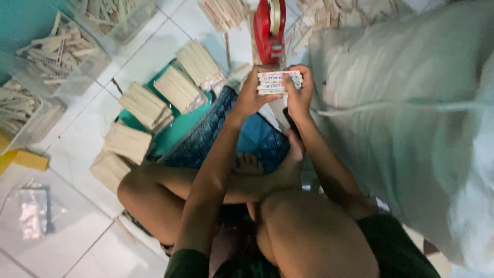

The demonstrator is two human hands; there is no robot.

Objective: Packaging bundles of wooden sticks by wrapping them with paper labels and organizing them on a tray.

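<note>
My left hand (250, 95) and my right hand (299, 92) together grip a small stack of flat white packets with coloured printed edges (278, 82), held in front of me above the floor. The left hand clasps the stack's left end, the right hand its right end. A red tape dispenser (268, 28) stands on the floor just beyond the stack. I sit cross-legged, with my knees and a foot (267, 172) below my arms.
Bundles of pale wooden sticks (154, 103) lie in a row on a teal mat at the left. Clear tubs of loose sticks (62, 51) stand at the far left. A large white sack (411, 113) fills the right. A blue patterned cloth (216, 134) lies under my arms.
</note>
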